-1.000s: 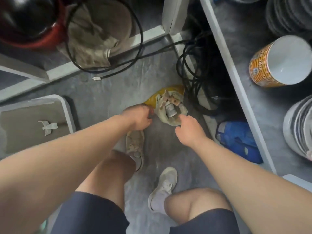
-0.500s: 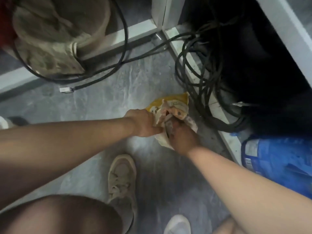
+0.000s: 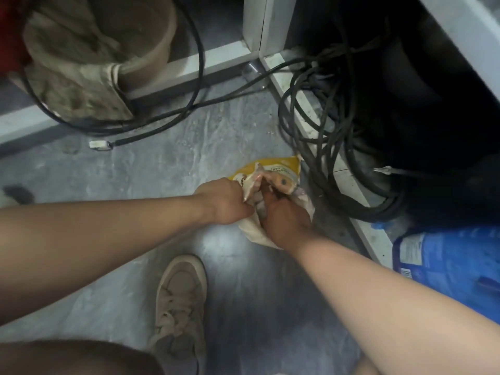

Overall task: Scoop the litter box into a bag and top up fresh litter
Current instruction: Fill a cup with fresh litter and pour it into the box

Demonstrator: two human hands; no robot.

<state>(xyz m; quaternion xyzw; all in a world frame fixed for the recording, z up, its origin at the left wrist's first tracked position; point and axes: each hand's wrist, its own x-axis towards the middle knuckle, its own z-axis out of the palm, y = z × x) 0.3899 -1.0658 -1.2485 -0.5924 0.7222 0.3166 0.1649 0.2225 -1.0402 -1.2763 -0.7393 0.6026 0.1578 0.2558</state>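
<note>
A yellow and cream printed bag (image 3: 281, 169) lies crumpled on the grey floor (image 3: 162, 163) in front of me. My left hand (image 3: 224, 204) grips the bag's left side, fingers curled into the crumpled top. My right hand (image 3: 284, 217) grips the bag's gathered opening from the near side, fingers tucked into the folds. The bag's contents are hidden. The litter box is out of view.
A tangle of black cables (image 3: 324, 147) lies right of the bag along a white frame rail (image 3: 305, 109). A blue bag (image 3: 449, 266) lies at the right. A dirty beige bucket with cloth (image 3: 92, 63) stands at the upper left. My beige shoe (image 3: 181, 301) is near.
The view has dropped closer to the floor and the litter box has left the frame. My right hand moved from beside the bag into its gathered top; my left hand kept its grip.
</note>
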